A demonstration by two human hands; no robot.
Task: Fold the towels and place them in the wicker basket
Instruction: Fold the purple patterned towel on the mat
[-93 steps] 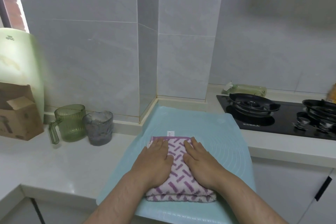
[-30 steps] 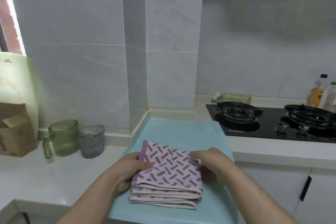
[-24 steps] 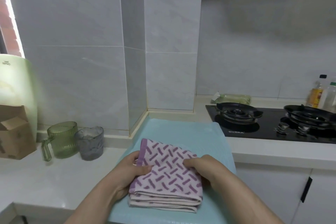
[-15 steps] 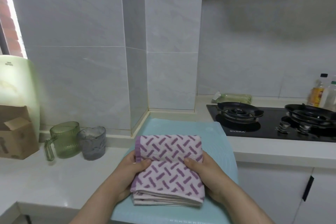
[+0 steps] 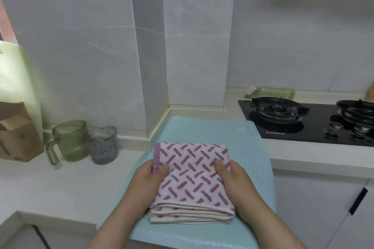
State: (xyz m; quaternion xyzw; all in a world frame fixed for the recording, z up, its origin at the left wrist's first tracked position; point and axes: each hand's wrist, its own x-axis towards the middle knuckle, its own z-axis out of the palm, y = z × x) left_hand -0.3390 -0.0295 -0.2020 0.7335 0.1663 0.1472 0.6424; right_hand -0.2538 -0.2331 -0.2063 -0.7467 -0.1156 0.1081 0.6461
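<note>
Between my hands sits the towel (image 5: 192, 180), folded into a thick square of several layers whose cream edges stack toward me. My left hand (image 5: 146, 186) and right hand (image 5: 236, 184) clamp its two sides, thumbs on top and fingers hidden underneath, and I judge it lifted just off the mat (image 5: 249, 147), though I cannot be sure. So the folding of this one looks done; what remains is carrying it to the basket, which I cannot see anywhere. The cloth is soft looped terry, pale with short purple dashes and a purple band by my left thumb. Under it the mat is smooth, thin, pale blue. Beyond my left hand stand a ribbed green mug (image 5: 69, 140) and a grey cup (image 5: 101, 144), both translucent. Beyond my right lies the glossy black hob (image 5: 303, 127).
</note>
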